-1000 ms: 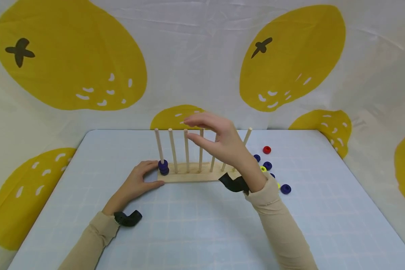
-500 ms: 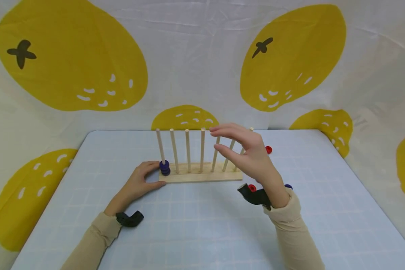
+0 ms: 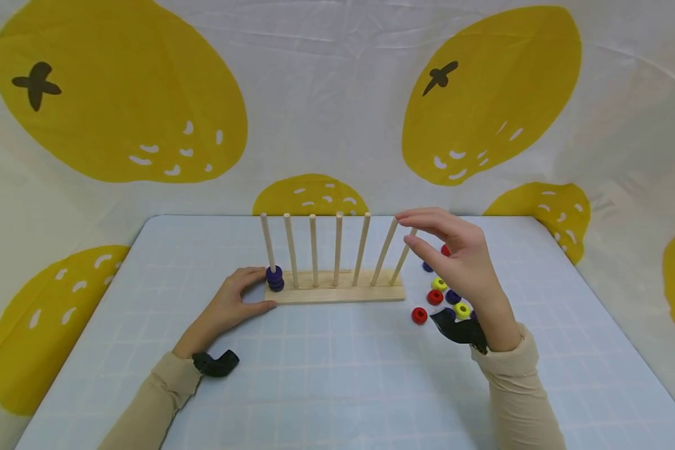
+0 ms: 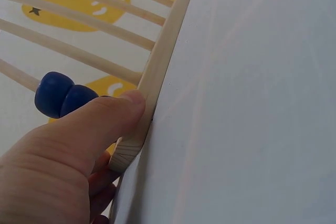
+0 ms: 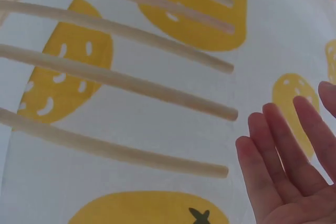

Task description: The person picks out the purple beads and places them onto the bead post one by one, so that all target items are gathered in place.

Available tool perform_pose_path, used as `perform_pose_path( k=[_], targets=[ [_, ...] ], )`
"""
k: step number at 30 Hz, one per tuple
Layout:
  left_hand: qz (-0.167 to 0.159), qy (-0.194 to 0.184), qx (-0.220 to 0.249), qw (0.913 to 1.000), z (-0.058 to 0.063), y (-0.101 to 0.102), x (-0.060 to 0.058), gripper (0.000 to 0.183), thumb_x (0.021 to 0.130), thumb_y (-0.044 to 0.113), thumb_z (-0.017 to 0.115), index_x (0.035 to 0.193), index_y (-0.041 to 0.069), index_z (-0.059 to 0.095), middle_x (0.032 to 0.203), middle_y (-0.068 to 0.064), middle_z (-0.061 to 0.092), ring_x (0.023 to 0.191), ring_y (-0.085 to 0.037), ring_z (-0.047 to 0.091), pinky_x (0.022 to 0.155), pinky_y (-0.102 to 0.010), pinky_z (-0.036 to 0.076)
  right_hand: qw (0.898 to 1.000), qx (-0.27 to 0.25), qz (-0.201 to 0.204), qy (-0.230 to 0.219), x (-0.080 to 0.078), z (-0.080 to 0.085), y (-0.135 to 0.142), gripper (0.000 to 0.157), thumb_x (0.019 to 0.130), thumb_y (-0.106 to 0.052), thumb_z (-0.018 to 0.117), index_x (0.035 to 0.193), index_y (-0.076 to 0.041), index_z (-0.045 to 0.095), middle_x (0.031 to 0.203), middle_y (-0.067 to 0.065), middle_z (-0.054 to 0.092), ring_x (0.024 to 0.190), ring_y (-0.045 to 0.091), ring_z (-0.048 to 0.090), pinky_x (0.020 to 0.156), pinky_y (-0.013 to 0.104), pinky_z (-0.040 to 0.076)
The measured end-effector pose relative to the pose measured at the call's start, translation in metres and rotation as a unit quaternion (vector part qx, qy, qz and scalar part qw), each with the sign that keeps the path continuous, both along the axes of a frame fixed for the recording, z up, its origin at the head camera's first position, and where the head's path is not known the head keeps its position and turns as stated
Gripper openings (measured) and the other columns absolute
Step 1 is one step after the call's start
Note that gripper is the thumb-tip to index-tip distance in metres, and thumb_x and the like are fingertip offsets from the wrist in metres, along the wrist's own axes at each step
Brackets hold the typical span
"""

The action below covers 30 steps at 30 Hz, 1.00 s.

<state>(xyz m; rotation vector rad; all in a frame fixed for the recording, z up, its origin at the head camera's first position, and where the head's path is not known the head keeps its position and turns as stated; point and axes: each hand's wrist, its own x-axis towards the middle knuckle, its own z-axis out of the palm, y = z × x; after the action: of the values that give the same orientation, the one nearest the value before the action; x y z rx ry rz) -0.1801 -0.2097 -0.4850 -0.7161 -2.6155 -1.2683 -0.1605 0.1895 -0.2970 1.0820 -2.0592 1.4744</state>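
Note:
A wooden peg stand point(image 3: 337, 296) with several upright pegs lies across the table. Blue rings point(image 3: 274, 279) are stacked low on its leftmost peg. My left hand point(image 3: 225, 307) grips the stand's left end, its thumb point(image 4: 113, 111) along the front edge and the other fingers behind, partly hidden. My right hand point(image 3: 458, 253) is raised beside the tops of the rightmost pegs. Its fingers are loosely bent, with a gap to the thumb and nothing held. In the right wrist view its fingers point(image 5: 278, 156) stand apart from the peg ends.
To the right of the stand lie several loose rings: red rings point(image 3: 419, 315), yellow rings point(image 3: 462, 310) and blue rings point(image 3: 453, 296). My right hand and wrist partly cover them. A white cloth point(image 3: 349, 125) with yellow fruit prints hangs behind the table point(image 3: 315, 375).
My right hand has moved rightward along the pegs, from the middle ones to the right end, uncovering some loose rings. The left hand stays at the stand's left end.

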Motion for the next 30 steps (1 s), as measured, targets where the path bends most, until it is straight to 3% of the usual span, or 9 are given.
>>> perform_pose_path(
  k=[8,14,21,27,30],
  targets=[
    [0.003,-0.012,-0.003,0.9999,0.001,0.000,0.000,0.063,0.076,0.018,0.088,0.131,0.002,0.062,0.133,-0.015,0.058,0.126,-0.034,0.049,0.106,-0.055,0.037,0.998,-0.013,-0.058,-0.030,0.001,-0.004,0.028,0.029,0.086,0.020,0.061,0.112,0.009,0.069,0.115,0.021,0.067,0.111,0.027,0.061,0.098,0.028,0.049],
    [0.004,-0.004,-0.004,1.0000,0.001,0.000,-0.001,0.064,0.075,0.017,0.088,0.131,0.001,0.062,0.132,-0.017,0.059,0.125,-0.036,0.049,0.106,-0.056,0.036,0.990,-0.039,-0.104,-0.084,-0.003,-0.012,0.050,0.023,0.092,0.011,0.061,0.114,0.010,0.068,0.114,0.017,0.068,0.110,0.024,0.061,0.094,0.022,0.050],
    [0.003,-0.003,-0.002,1.0000,0.000,-0.001,-0.001,0.063,0.076,0.017,0.088,0.131,0.001,0.062,0.132,-0.018,0.059,0.125,-0.039,0.049,0.106,-0.058,0.036,0.981,-0.073,-0.117,-0.136,-0.016,-0.023,0.072,0.022,0.096,0.001,0.060,0.116,0.010,0.067,0.114,0.016,0.068,0.108,0.025,0.062,0.095,0.023,0.049],
    [0.003,-0.004,-0.003,1.0000,0.000,-0.001,-0.001,0.063,0.076,0.017,0.088,0.131,0.001,0.062,0.132,-0.017,0.059,0.125,-0.038,0.049,0.106,-0.058,0.035,0.963,-0.034,-0.190,-0.191,-0.027,-0.045,0.093,0.028,0.100,-0.015,0.060,0.119,0.005,0.066,0.112,0.007,0.070,0.106,0.018,0.063,0.093,0.016,0.048],
    [0.003,-0.005,-0.005,1.0000,-0.001,-0.001,-0.001,0.063,0.076,0.018,0.088,0.131,0.001,0.062,0.133,-0.017,0.058,0.126,-0.038,0.049,0.106,-0.058,0.035,0.953,-0.024,-0.204,-0.223,-0.033,-0.057,0.104,0.033,0.101,-0.021,0.059,0.120,0.005,0.065,0.111,0.005,0.070,0.104,0.014,0.065,0.091,0.015,0.048]
  ],
)
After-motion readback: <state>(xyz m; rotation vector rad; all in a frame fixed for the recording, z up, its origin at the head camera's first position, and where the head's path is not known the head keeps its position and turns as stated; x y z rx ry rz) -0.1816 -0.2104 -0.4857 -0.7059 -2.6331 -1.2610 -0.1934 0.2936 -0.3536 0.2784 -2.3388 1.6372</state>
